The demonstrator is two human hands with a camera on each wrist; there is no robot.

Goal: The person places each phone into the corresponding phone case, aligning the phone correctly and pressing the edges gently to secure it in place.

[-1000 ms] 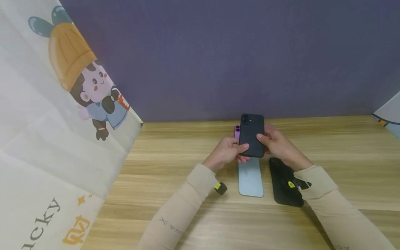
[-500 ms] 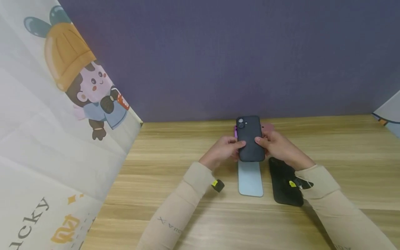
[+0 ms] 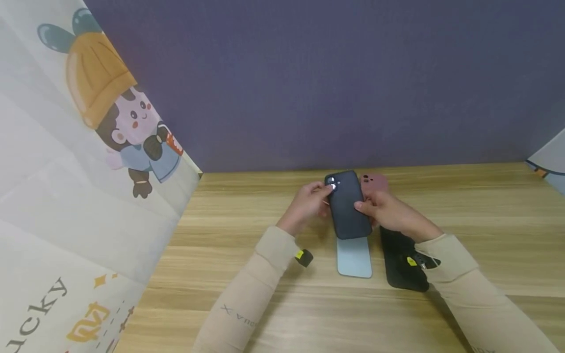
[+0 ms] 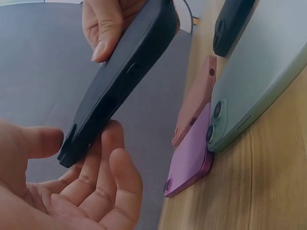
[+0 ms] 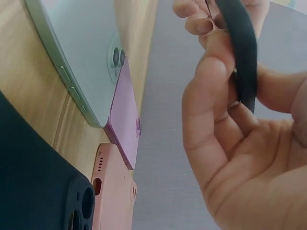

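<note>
Both hands hold a black phone case (image 3: 348, 211) above the table, its back tilted toward the head camera. Bright lens spots show at its upper left corner, so a phone seems to sit inside. My left hand (image 3: 309, 201) pinches that camera corner, thumb on the back and fingers beneath. On the opposite long side, my right hand (image 3: 390, 212) grips the lower part, thumb on top. Beneath lies a pale blue-green phone (image 3: 354, 260), partly covered. A purple phone (image 4: 189, 155) shows in the left wrist view, hidden in the head view.
A pink phone or case (image 3: 375, 182) lies behind my right hand. Another black phone or case (image 3: 399, 269) lies under the right wrist. The wooden table (image 3: 247, 211) meets a purple-grey panel (image 3: 309, 88); a printed white sheet (image 3: 57, 186) stands at left.
The black phone case has come down, nearer to me, and turned slightly anticlockwise. My left hand has shifted up its side to the camera corner. More of the pink one shows.
</note>
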